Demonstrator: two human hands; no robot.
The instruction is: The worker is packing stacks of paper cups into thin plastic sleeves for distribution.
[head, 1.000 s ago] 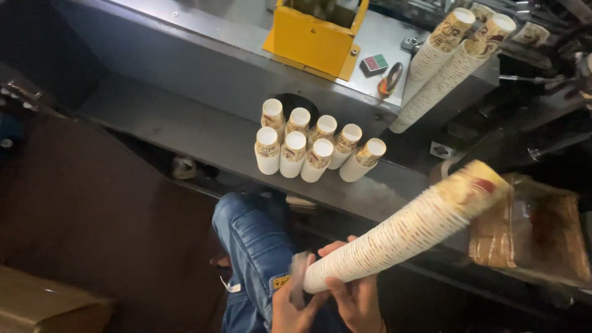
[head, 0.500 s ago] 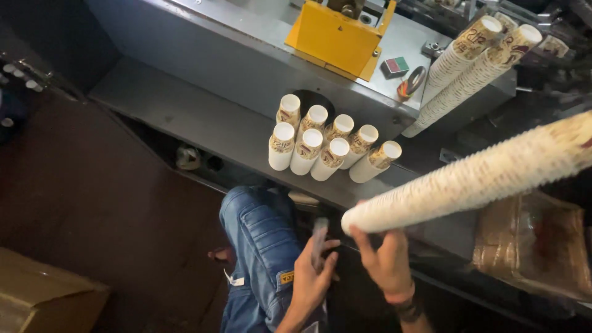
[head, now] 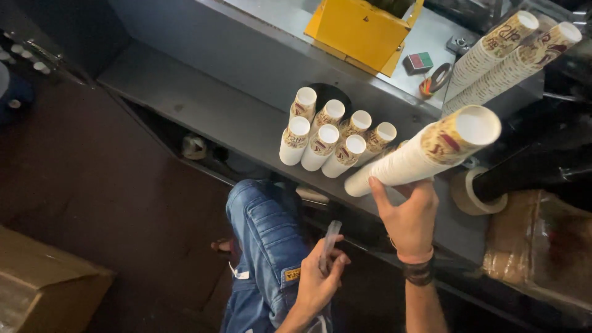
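My right hand (head: 407, 216) grips the lower part of a long stack of printed paper cups (head: 425, 151), held upright with its base on the grey metal shelf (head: 203, 117). Just left of it stand several more cup stacks (head: 330, 139) clustered on the same shelf. Lower down, above my jeans-clad knee (head: 265, 240), my left hand (head: 317, 280) pinches a thin clear plastic sleeve (head: 328, 243). Two further cup stacks (head: 505, 55) lean at the upper right.
A yellow metal box (head: 361, 28) sits on the machine top at the back. A tape roll (head: 468, 191) lies on the shelf right of my hand, beside a wrapped brown bundle (head: 542, 246). A cardboard box (head: 43, 290) stands at the lower left on the dark floor.
The long cup stack swung from lying tilted across my lap to standing on the shelf beside the others. My left hand let go of it and now holds the plastic sleeve.
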